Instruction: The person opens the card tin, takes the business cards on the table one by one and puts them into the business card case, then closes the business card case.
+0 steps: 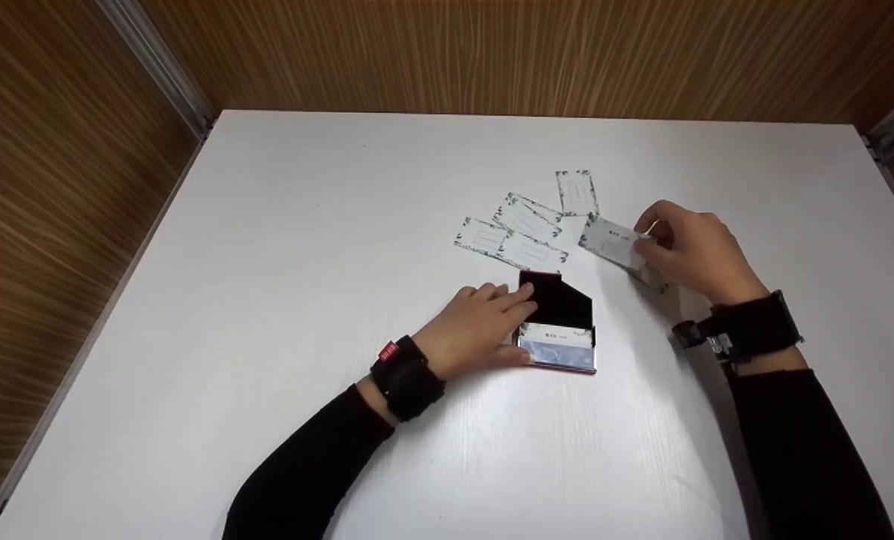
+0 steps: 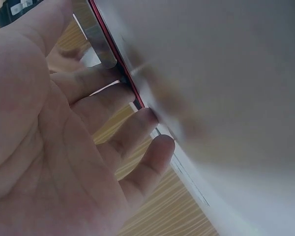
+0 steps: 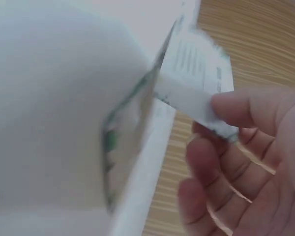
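My left hand rests on the left side of an opened business card case with a black lining. Its fingertips touch the raised lid, and the thumb lies at the lower part. Inside the case's lower half sits a white card with printed text. In the left wrist view, the fingers stretch along the case's red edge. Between thumb and fingers, my right hand pinches a leaf-bordered card above the table. Another card is partly hidden below that hand; its border is blurred.
Several leaf-bordered cards lie loosely behind the case, among them an overlapping pair and a separate upright card. The white table meets wood-grain panels at the back and left.
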`<state>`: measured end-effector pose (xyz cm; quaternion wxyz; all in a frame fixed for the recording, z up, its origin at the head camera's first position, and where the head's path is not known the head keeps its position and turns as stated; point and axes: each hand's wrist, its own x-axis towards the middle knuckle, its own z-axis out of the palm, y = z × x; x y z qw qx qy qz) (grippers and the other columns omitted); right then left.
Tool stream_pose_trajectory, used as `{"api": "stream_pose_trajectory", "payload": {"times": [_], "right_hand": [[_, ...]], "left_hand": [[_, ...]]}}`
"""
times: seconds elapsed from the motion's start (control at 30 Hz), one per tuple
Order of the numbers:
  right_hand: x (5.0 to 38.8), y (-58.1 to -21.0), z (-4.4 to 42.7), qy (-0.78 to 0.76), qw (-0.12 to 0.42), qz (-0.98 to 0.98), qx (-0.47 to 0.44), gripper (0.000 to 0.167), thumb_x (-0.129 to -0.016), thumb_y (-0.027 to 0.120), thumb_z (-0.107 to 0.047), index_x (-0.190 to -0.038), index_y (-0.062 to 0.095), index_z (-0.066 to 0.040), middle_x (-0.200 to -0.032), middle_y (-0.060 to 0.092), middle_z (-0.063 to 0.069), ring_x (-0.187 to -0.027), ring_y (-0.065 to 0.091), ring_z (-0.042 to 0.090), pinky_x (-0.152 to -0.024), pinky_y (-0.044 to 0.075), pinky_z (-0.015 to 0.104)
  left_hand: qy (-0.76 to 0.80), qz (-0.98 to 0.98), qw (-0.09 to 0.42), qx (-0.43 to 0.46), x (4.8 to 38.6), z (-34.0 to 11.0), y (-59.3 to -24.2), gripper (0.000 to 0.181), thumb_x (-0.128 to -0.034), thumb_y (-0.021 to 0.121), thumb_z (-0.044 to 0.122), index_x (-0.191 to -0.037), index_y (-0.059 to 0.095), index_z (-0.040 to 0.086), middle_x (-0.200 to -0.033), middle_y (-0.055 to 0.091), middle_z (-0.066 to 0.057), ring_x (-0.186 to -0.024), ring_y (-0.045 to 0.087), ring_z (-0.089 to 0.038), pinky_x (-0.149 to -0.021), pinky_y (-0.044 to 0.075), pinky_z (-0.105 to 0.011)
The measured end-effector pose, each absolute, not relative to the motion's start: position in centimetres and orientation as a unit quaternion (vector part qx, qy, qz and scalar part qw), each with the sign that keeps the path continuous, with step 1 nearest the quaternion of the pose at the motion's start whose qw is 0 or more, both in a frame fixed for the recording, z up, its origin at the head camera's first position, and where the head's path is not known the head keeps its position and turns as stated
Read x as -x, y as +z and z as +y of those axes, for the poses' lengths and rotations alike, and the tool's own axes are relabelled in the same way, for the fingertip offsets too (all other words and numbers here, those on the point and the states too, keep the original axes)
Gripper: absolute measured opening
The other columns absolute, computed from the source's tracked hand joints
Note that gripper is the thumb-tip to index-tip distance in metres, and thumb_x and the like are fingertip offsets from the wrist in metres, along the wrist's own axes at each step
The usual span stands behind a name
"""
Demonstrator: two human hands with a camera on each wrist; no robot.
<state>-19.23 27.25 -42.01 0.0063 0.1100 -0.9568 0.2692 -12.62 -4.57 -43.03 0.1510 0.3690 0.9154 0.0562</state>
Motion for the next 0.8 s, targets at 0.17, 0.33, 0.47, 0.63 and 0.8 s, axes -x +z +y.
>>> {"api": "stream_pose_trajectory", "payload": {"times": [0.17,0.33,0.47,0.63,0.8], "right_hand": [[18.6,-41.4,26.7,0.297,0.029,-0.947,-0.122,0.013,-0.093,0.066,-0.017,-0.105,0.066,-0.013,-0.083,0.072,0.004,-0.071,0.064,0.018,-0.056,0.046,0.023],[18.0,-40.9,25.9,0.324,0.022,-0.935,-0.143,0.010,-0.092,0.068,-0.013,-0.102,0.066,-0.013,-0.083,0.072,0.003,-0.067,0.064,0.017,-0.052,0.049,0.023],[17.8,-40.5,25.3,0.334,0.025,-0.928,-0.161,0.009,-0.092,0.068,-0.012,-0.100,0.067,-0.013,-0.081,0.072,0.002,-0.065,0.063,0.015,-0.052,0.048,0.021],[17.7,-40.4,24.7,0.335,0.041,-0.921,-0.193,0.004,-0.093,0.067,-0.011,-0.096,0.068,-0.013,-0.079,0.070,-0.002,-0.066,0.062,0.013,-0.057,0.047,0.018],[17.5,-40.7,24.2,0.353,0.030,-0.914,-0.199,0.003,-0.092,0.068,-0.010,-0.095,0.069,-0.012,-0.080,0.070,-0.002,-0.063,0.064,0.015,-0.053,0.049,0.021]], "left_hand": [[0.060,0.915,0.157,-0.366,12.6,-4.6,-43.2,0.077,-0.0947,0.055,0.060,-0.157,0.032,0.020,-0.166,0.020,0.002,-0.150,0.026,-0.025,-0.117,0.028,-0.048],[0.069,0.916,0.152,-0.364,12.4,-4.7,-43.3,0.077,-0.0939,0.056,0.060,-0.156,0.035,0.018,-0.166,0.021,0.001,-0.149,0.028,-0.026,-0.117,0.029,-0.047],[0.070,0.916,0.144,-0.368,12.4,-4.8,-43.1,0.075,-0.0938,0.057,0.059,-0.154,0.039,0.017,-0.165,0.023,0.000,-0.148,0.030,-0.026,-0.115,0.031,-0.046],[0.067,0.916,0.142,-0.369,12.5,-4.9,-43.1,0.074,-0.0938,0.057,0.059,-0.153,0.040,0.018,-0.165,0.023,0.001,-0.148,0.030,-0.025,-0.115,0.032,-0.046],[0.071,0.915,0.153,-0.366,12.2,-5.0,-43.3,0.074,-0.0939,0.057,0.059,-0.153,0.039,0.018,-0.165,0.022,0.001,-0.148,0.029,-0.025,-0.116,0.031,-0.046]]}}
